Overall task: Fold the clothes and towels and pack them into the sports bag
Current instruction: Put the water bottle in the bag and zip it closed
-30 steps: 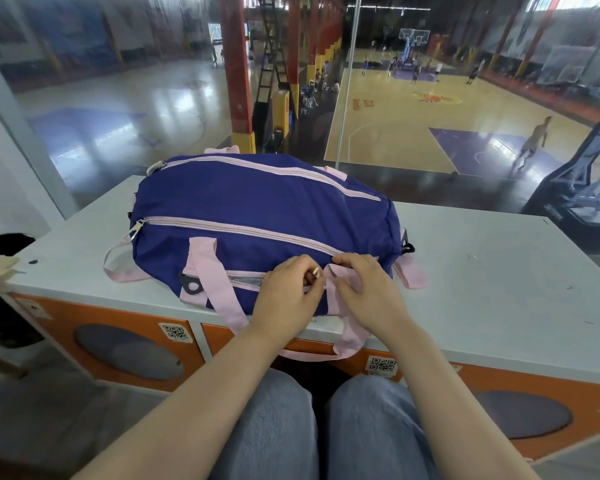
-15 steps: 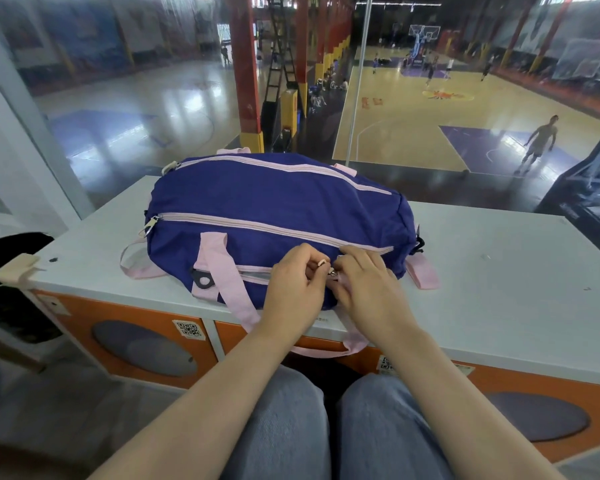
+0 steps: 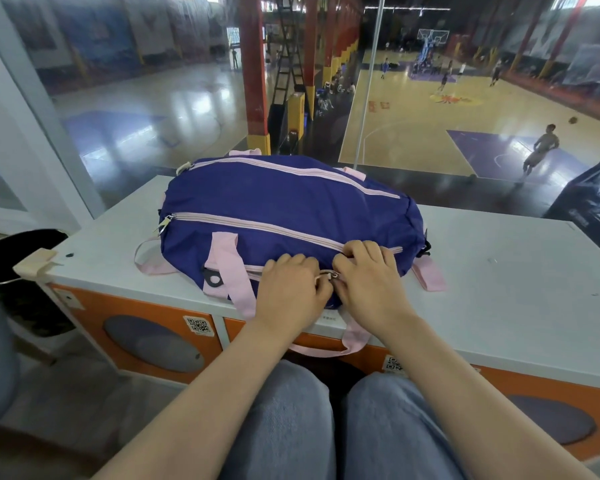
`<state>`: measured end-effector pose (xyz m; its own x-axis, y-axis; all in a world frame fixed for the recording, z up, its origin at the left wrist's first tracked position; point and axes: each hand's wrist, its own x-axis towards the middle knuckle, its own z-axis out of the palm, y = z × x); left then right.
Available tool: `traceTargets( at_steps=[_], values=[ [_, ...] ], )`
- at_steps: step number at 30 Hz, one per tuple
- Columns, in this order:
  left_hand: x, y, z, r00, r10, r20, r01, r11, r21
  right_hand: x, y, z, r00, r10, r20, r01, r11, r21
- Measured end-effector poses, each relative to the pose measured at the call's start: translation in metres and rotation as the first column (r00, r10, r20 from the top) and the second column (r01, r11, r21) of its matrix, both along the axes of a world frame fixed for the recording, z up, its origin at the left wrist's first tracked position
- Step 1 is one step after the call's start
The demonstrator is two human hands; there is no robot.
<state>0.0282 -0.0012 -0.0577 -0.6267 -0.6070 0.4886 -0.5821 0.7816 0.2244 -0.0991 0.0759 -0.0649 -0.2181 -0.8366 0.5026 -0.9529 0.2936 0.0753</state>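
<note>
A dark blue sports bag [image 3: 284, 202] with pink zips and pink straps lies bulging on the white tabletop [image 3: 499, 271], its long zips shut. My left hand [image 3: 291, 289] and my right hand [image 3: 371, 275] meet at the bag's near side. Both pinch a small metal zip pull [image 3: 328, 276] on the front pocket zip. A pink handle strap [image 3: 347, 341] hangs over the table's front edge below my hands. No clothes or towels are in sight.
The tabletop sits on an orange cabinet [image 3: 146, 327] with round grey panels. A glass wall behind the table looks down on a basketball court with people. A black bin [image 3: 18, 258] stands at the left. My knees are under the table edge.
Both hands stayed together on the front pocket zip, shifting slightly up the bag's side. The view has tilted a little; the bag has not moved.
</note>
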Motion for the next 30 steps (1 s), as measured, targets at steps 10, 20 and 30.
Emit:
traceTargets(
  at_steps=[10,20,30],
  values=[
    [-0.008,0.001,0.007,0.997,0.017,0.080,-0.022,0.997,0.072,-0.011,0.002,0.002,0.997,0.000,0.075,-0.002,1.000,0.026],
    [0.080,-0.049,0.019,0.984,0.179,0.001,-0.176,0.960,0.217,-0.016,0.007,0.008,0.989,0.001,0.146,-0.012,0.997,0.077],
    [0.100,-0.072,0.015,0.967,0.254,0.016,-0.237,0.873,0.427,-0.015,0.005,0.013,0.997,-0.003,0.078,-0.004,0.996,0.088]
  ],
)
